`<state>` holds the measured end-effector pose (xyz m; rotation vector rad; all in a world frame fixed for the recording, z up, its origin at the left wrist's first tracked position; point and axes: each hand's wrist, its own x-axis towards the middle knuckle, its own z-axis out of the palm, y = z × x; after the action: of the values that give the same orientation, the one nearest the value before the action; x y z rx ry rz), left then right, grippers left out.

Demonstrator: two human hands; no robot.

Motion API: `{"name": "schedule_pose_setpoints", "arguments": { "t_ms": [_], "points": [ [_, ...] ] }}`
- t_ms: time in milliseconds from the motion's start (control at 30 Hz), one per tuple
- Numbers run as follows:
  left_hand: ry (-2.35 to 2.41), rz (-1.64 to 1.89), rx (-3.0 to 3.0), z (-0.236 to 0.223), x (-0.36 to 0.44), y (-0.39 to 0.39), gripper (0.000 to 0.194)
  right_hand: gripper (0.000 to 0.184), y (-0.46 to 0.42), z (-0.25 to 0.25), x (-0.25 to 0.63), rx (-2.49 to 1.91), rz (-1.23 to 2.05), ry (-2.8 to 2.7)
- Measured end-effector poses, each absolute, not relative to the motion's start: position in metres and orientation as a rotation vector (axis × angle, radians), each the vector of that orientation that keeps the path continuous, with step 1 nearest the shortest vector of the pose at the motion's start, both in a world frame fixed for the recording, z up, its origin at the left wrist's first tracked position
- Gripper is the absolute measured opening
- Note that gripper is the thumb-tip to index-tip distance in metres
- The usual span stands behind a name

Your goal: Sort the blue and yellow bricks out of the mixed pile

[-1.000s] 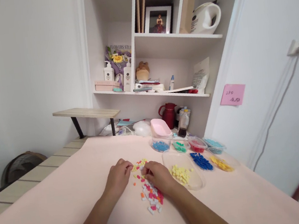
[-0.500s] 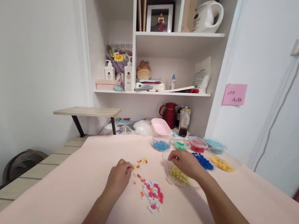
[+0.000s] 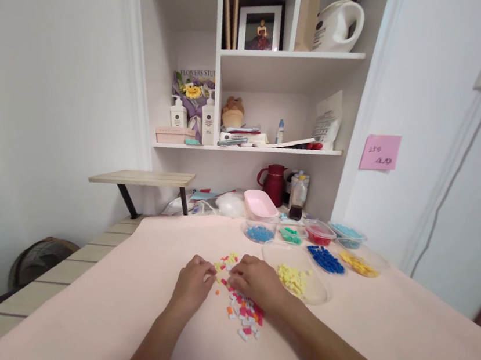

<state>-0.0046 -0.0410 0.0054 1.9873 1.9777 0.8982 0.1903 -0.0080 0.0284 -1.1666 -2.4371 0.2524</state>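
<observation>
Small plastic pieces in white, pink, orange and yellow lie on the pink tabletop in two loose groups. The nearer one is a mixed pile (image 3: pixel 245 318), partly covered by my right hand (image 3: pixel 257 283). Its bent fingers reach down among the pieces, slightly apart, with nothing visible held. At the left edge of the farther, mostly yellow group (image 3: pixel 231 258) is my left hand (image 3: pixel 194 282). Thumb and fingers are curled close together there; whatever they pinch is too small to make out. Right of my right hand, a shallow clear tray (image 3: pixel 320 294) holds yellow pieces (image 3: pixel 291 279).
Beyond the tray stand containers of blue (image 3: pixel 259 234), green (image 3: pixel 290 234), red (image 3: pixel 321 233) and light-blue pieces (image 3: pixel 347 231). Dark-blue (image 3: pixel 325 259) and orange-yellow pieces (image 3: pixel 358 263) lie at right. A pink tub (image 3: pixel 261 203), red jug (image 3: pixel 274 184) and bottle (image 3: pixel 297 196) stand behind.
My right hand has moved left from above the tray of yellow pieces to the mixed pieces, uncovering the tray. My left hand has stayed nearly in place.
</observation>
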Motion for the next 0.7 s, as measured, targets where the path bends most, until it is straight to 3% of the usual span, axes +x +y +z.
{"name": "schedule_pose_setpoints", "arguments": {
  "t_ms": [167,467,700],
  "points": [
    [1.968,0.898,1.996,0.007,-0.004,-0.042,0.019,0.013,-0.002,0.017,0.183,-1.102,0.276,-2.456],
    [1.951,0.92,1.987,0.005,-0.005,-0.042,0.02,0.013,0.011,0.018,0.193,-1.012,0.498,-2.248],
    [1.946,0.943,1.967,0.002,-0.005,-0.041,0.019,0.016,0.031,0.046,0.25,-1.079,0.304,-2.11]
  ]
}}
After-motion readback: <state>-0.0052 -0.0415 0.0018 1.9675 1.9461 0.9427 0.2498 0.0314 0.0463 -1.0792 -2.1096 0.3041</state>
